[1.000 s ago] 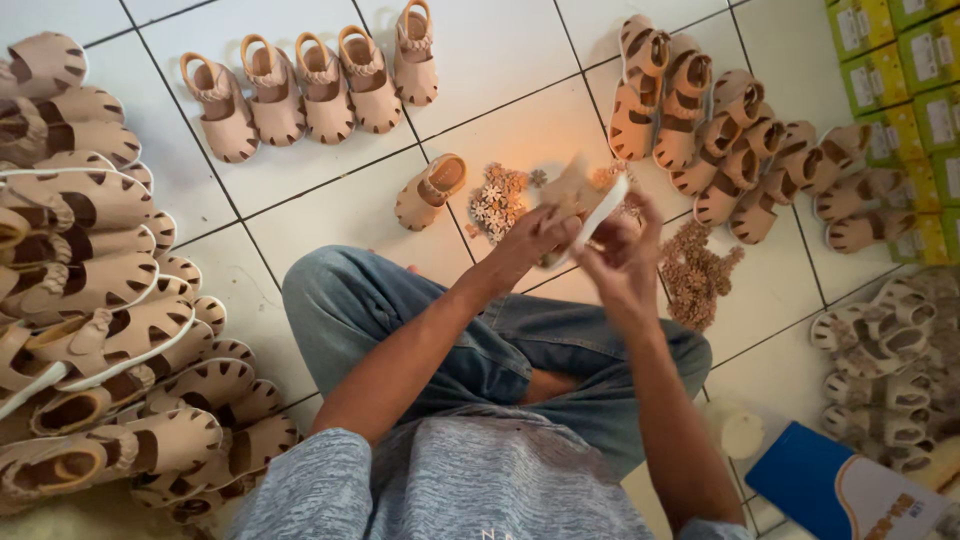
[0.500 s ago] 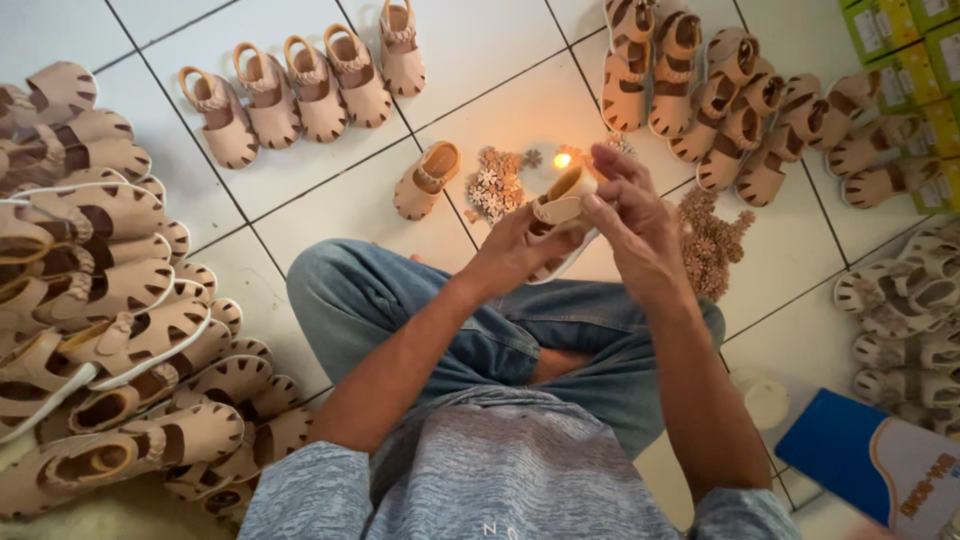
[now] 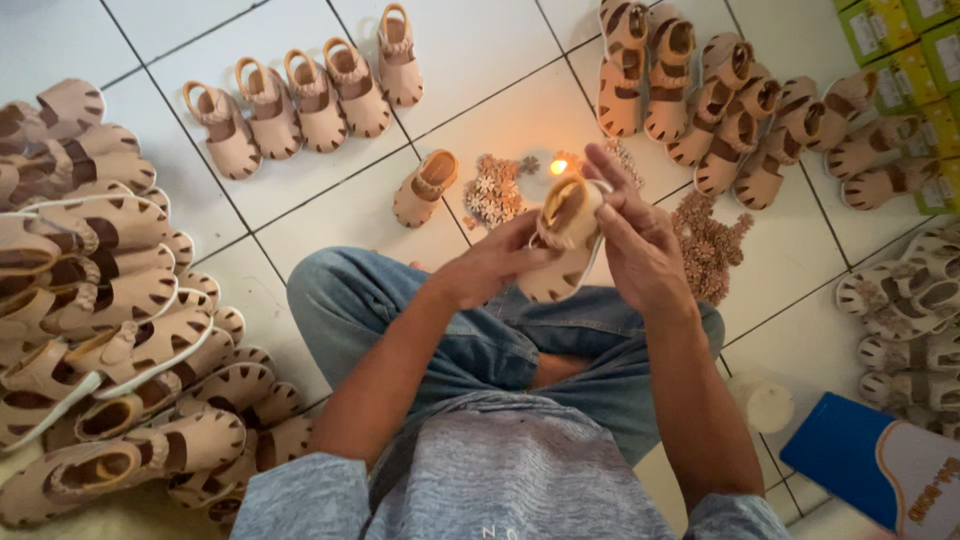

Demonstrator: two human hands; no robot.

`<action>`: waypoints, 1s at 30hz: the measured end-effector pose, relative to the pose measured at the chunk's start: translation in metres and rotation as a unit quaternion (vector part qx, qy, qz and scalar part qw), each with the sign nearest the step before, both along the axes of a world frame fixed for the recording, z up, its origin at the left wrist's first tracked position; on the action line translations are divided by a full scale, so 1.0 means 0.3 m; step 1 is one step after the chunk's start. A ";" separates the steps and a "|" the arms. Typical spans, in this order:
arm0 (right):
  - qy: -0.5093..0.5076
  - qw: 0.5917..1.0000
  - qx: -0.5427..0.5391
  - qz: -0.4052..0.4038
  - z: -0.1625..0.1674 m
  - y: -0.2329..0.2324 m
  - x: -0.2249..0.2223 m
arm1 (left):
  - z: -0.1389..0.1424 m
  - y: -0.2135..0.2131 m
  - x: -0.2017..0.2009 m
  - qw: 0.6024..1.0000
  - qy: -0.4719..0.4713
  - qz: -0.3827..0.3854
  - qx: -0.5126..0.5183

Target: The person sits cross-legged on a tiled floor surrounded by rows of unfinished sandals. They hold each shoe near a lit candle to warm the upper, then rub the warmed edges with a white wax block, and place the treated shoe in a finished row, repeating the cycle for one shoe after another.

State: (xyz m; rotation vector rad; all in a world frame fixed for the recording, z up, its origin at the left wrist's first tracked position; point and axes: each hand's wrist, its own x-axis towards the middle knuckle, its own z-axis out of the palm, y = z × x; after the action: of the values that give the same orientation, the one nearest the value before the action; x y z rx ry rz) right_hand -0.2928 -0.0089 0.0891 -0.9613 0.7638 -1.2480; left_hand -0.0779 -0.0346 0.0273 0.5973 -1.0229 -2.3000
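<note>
Bare white floor tile (image 3: 480, 60) lies open ahead, between the row of five pink sandals (image 3: 300, 95) on the far left and the cluster of tan sandals (image 3: 720, 100) on the far right. Nearer the knees that gap narrows: a single sandal (image 3: 425, 188), a heap of flower trims (image 3: 495, 190) and a small flame (image 3: 558, 167) sit in it, close together. A second trim pile (image 3: 710, 245) blocks the right. The big sandal stack (image 3: 110, 330) walls off the left side. More sandals (image 3: 900, 320), a white tub (image 3: 768, 405) and a blue box (image 3: 880, 470) crowd the lower right. A clear strip of tile runs between the left stack and the jeans (image 3: 350, 290).
</note>
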 end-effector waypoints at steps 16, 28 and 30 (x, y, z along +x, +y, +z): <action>0.403 0.912 0.030 -0.075 0.065 0.114 -0.002 | 0.055 0.049 -0.004 0.986 -0.082 0.094 -0.107; 0.552 0.818 -0.148 -0.066 0.127 0.136 -0.007 | 0.158 0.110 0.009 0.970 -0.036 0.059 -0.234; 0.580 0.803 -0.128 -0.056 0.133 0.135 -0.005 | 0.169 0.119 0.007 0.958 -0.050 0.065 -0.274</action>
State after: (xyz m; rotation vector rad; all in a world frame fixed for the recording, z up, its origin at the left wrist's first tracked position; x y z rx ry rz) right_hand -0.2941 0.0315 0.1288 -1.9723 1.6299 -0.7494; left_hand -0.0759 0.0012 0.0779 0.5283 -1.5415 -1.7686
